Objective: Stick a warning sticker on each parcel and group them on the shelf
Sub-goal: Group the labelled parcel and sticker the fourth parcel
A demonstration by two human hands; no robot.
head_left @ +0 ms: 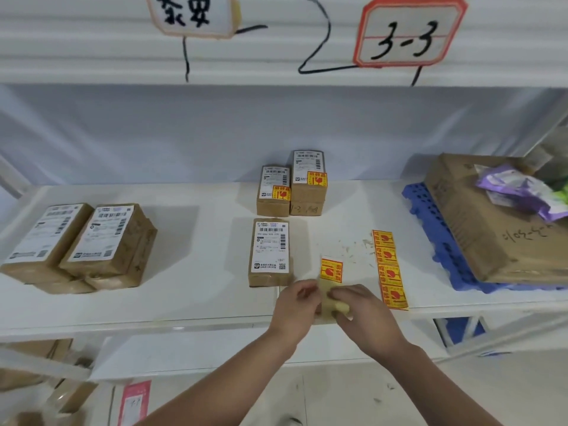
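A yellow-and-red warning sticker (331,270) on its pale backing strip stands up between my hands at the shelf's front edge. My left hand (296,305) and my right hand (362,309) both pinch that strip. Just left of it lies a brown parcel (269,253) with a white shipping label and no warning sticker. Behind it, two parcels (308,182) with warning stickers stand side by side. A strip of several more stickers (389,270) lies to the right. Unstickered parcels (101,244) sit at the left.
A white shelf (196,296) holds everything. At the right, a large cardboard box (479,222) with plastic bags on it rests on a blue plastic pallet (442,241). Signs hang on the shelf edge above. Below the shelf are more boxes and a pink mailer (135,401).
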